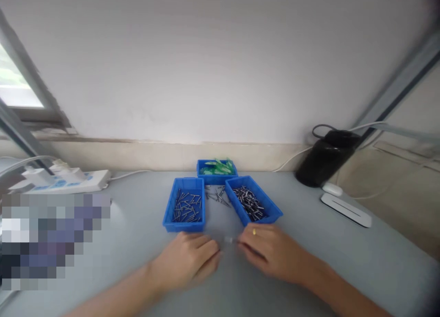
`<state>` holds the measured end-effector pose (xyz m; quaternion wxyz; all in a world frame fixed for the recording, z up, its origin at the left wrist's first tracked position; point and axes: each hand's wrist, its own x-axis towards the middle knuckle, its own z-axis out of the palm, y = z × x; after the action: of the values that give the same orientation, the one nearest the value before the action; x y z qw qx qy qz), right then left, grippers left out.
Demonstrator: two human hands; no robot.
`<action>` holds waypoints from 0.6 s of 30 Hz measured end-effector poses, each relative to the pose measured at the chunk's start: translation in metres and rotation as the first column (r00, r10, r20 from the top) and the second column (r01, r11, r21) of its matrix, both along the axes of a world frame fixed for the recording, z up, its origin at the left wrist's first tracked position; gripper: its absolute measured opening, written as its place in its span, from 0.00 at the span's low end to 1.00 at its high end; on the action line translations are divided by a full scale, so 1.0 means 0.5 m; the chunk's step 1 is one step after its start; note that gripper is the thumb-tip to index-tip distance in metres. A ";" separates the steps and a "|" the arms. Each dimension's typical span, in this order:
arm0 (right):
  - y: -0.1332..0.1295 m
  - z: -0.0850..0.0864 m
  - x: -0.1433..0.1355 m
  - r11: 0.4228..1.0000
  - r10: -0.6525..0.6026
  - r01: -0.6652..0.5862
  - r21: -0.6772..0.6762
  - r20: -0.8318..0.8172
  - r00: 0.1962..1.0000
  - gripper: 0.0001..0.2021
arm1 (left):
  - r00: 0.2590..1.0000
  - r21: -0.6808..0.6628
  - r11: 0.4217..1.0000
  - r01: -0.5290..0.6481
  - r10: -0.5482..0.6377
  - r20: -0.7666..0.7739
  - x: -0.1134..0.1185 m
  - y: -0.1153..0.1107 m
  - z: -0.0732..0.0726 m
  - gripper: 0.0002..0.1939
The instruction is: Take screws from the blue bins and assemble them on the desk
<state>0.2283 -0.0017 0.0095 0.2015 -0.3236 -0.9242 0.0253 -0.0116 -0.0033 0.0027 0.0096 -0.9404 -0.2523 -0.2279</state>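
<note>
My left hand (192, 258) is closed, its fingers curled together in front of the left blue tray (184, 226); whatever they hold, if anything, is hidden. My right hand (275, 253), with a yellow ring, is closed in a pinch before the right blue tray (277, 212). From its fingertips a small pale-tipped piece (228, 239) points toward my left hand, blurred by motion. Thin metal pins (187, 207) lie scattered in the left tray. A denser heap of short metal pins (249, 202) fills much of the right one.
Behind stands a third blue tray (218, 180) with green plastic pieces (220, 167). Several loose pins (218, 195) lie between the trays. At right are a black bottle (326, 159) and a white flat device (345, 209); at left, a power strip (98, 179) and a pixelated area.
</note>
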 end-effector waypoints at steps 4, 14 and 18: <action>0.044 0.019 0.042 0.930 -0.330 0.340 0.138 -0.089 0.940 0.10 | 0.993 0.018 0.999 0.032 -0.030 -0.112 -0.004 0.009 -0.010 0.16; 0.049 -0.001 -0.097 0.925 -0.288 0.159 0.345 0.363 0.886 0.07 | 0.961 -0.044 0.994 0.098 -0.106 -0.254 -0.004 0.010 -0.026 0.12; 0.063 -0.035 -0.151 0.882 -0.432 0.282 0.378 0.411 0.803 0.14 | 0.961 -0.040 0.994 0.102 -0.109 -0.254 -0.007 0.014 -0.025 0.11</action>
<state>0.1527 0.0299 -0.0082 0.0118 -0.4552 -0.8587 -0.2349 -0.0150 0.0037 -0.0101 0.0176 -0.9741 -0.2014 -0.1016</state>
